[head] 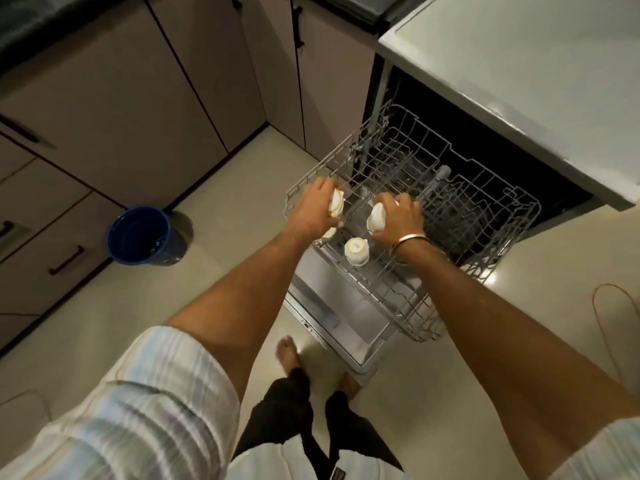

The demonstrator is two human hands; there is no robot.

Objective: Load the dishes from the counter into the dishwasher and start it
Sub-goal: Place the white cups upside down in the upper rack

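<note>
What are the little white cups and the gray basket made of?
The white cups look like glazed ceramic: smooth, glossy, thick-walled, though hard plastic is possible. The pulled-out rack looks like metal wire with a gray plastic coating: thin bars in a grid with a dull, even finish.

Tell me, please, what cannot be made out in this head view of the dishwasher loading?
- Lower rack and tub interior: too dark to show any contents.
- Cup in the left hand: mostly covered by fingers; only its rim shows.
- Another white piece below that hand: largely hidden by the wrist.
- Counter dishes: outside the frame.
- Dishwasher controls: not readable on the open door's edge.
</note>
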